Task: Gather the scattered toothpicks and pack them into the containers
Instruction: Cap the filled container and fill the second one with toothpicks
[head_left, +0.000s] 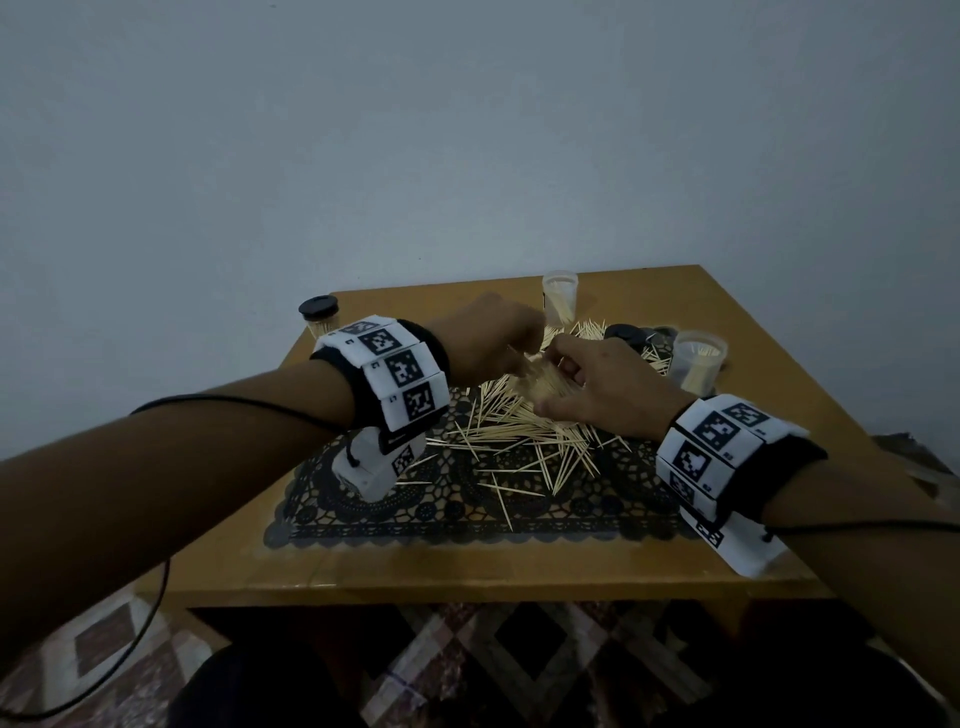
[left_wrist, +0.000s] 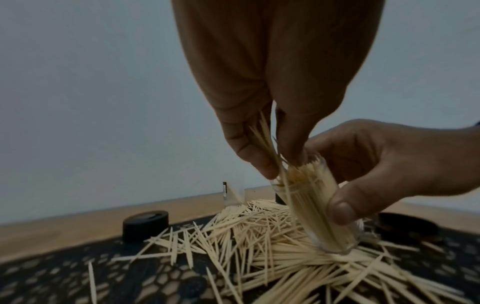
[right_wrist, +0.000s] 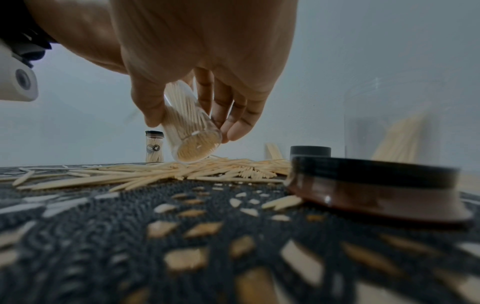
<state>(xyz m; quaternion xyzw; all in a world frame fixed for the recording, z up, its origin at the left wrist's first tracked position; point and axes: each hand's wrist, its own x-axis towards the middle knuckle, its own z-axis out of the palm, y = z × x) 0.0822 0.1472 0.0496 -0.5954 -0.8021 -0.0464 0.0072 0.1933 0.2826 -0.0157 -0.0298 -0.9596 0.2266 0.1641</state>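
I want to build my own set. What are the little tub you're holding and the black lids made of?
The clear round tub in the right hand looks like smooth, glossy plastic: the pale toothpicks show right through its wall. It might be glass. The black round lid seems to be hard plastic too, with a shine on its rim.

This looks like a room in a home. A small wooden tabletop (head_left: 519, 577) stands against a plain pale wall (head_left: 467, 130), and a black lace-patterned mat (head_left: 467, 509) lies on it beneath the hands. Below the tabletop's near edge, a floor covering with a diamond pattern (head_left: 519, 665) shows, dimly lit.
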